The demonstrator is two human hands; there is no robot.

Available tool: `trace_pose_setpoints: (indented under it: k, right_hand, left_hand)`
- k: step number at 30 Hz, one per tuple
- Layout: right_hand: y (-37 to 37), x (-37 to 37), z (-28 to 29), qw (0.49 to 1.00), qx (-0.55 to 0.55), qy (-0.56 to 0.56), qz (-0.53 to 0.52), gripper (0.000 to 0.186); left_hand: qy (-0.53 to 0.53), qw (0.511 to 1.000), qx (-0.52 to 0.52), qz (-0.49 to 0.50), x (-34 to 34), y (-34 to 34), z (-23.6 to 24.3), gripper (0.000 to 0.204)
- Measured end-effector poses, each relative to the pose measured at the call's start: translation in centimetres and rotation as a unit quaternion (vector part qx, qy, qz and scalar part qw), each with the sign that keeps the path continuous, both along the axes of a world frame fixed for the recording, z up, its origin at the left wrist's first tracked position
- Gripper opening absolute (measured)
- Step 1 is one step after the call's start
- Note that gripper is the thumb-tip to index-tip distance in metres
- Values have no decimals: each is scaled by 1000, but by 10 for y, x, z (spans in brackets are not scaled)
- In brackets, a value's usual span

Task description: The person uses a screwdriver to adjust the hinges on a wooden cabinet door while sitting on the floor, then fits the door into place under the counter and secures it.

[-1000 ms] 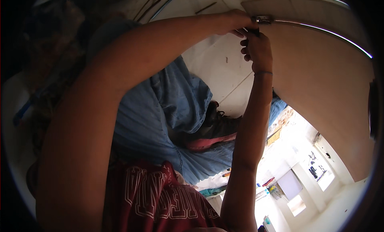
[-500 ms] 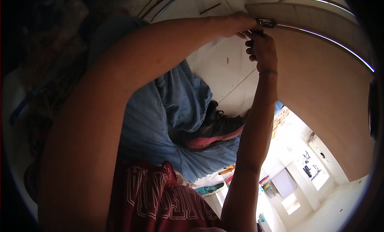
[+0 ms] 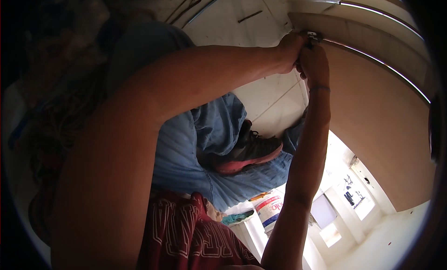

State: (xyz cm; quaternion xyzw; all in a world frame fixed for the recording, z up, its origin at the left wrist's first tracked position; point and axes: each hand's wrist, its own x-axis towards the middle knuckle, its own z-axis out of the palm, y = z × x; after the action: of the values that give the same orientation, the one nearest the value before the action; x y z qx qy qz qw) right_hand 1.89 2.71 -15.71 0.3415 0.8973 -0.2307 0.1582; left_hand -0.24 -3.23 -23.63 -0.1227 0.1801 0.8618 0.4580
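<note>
My left hand [image 3: 291, 51] is closed at a small metal hinge [image 3: 313, 35] on the edge of a wooden panel [image 3: 372, 121]; what its fingers grip is hidden. My right hand [image 3: 314, 65] is just below it, touching or nearly touching it, closed around a small dark tool [image 3: 308, 45] whose tip I cannot make out. Both hands are at the upper right of the view, at the panel's inner corner, with my forearms reaching up from the lower edge.
My jeans [image 3: 177, 144] and a dark shoe with red sole [image 3: 247, 158] are on the white tiled floor [image 3: 265, 102]. Thin rods [image 3: 249, 16] lie beyond. Dim clutter fills the left. A bright room with a paint bucket [image 3: 267, 209] shows at the lower right.
Both hands appear lower and slightly further right in the view, along with the hinge and panel. My left fingers have drawn in closer around the spot by the hinge, hiding more of the tool.
</note>
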Motion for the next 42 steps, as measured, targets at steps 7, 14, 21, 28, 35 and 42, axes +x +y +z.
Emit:
trace_pose_setpoints:
  k: [7, 14, 21, 28, 35, 42]
  right_hand:
    - [10, 2, -1, 998, -63, 1, -23, 19]
    - [11, 2, -1, 998, -66, 0, -13, 20]
    - [13, 1, -1, 997, -77, -8, -20, 18]
    - [11, -3, 4, 995, -97, 4, -12, 19]
    - [14, -3, 2, 990, -135, 13, -37, 16]
    - [13, -4, 0, 989, -129, 23, -64, 16]
  left_hand:
    - [5, 1000, 2, 14, 5, 1, 2, 21]
    - [7, 999, -24, 24, 4, 3, 2, 21]
    - [5, 999, -14, 39, 5, 7, 0, 21]
    - [7, 999, -37, 37, 3, 10, -1, 22]
    - [-42, 997, -45, 57, 5, 10, 6, 20]
    - [-88, 992, -56, 77, 2, 8, 9, 15]
